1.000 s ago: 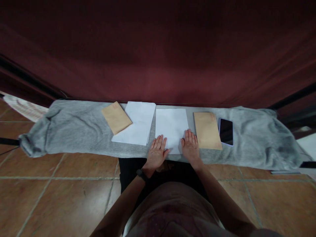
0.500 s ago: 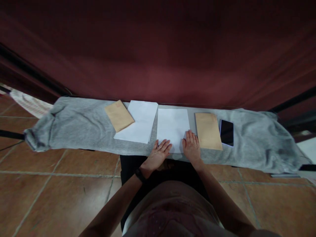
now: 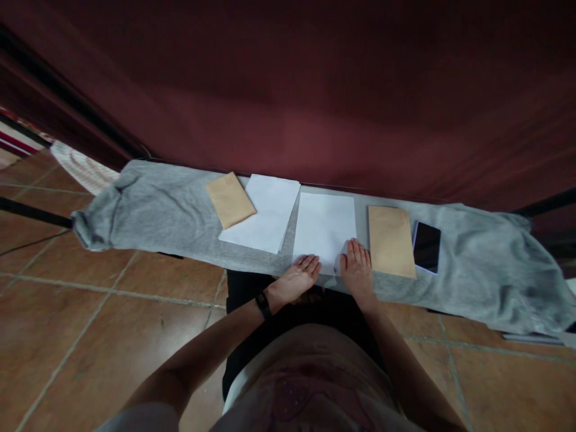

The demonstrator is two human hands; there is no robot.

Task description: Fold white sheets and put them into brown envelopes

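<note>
A white sheet of paper (image 3: 324, 222) lies on the grey cloth in front of me. My left hand (image 3: 300, 277) rests flat on its near left corner, fingers stretched out. At the near right corner my right hand (image 3: 357, 267) also lies flat, its fingers out straight along the sheet's edge. Just right of that hand is a brown envelope (image 3: 390, 240). To the left, several white sheets (image 3: 267, 216) lie in a slanted stack, partly under another brown envelope (image 3: 231, 200). Neither hand grasps anything.
A phone (image 3: 427, 246) with a dark screen lies right of the right-hand envelope. Grey cloth (image 3: 166, 210) covers the long narrow surface and bunches at both ends. A dark red curtain (image 3: 315, 120) hangs along the far edge. Tiled floor (image 3: 112, 324) shows below.
The view has shifted and tilted slightly. My left hand's fingers have drawn closer together at the near left corner of the sheet. My right hand stays at the near right corner.
</note>
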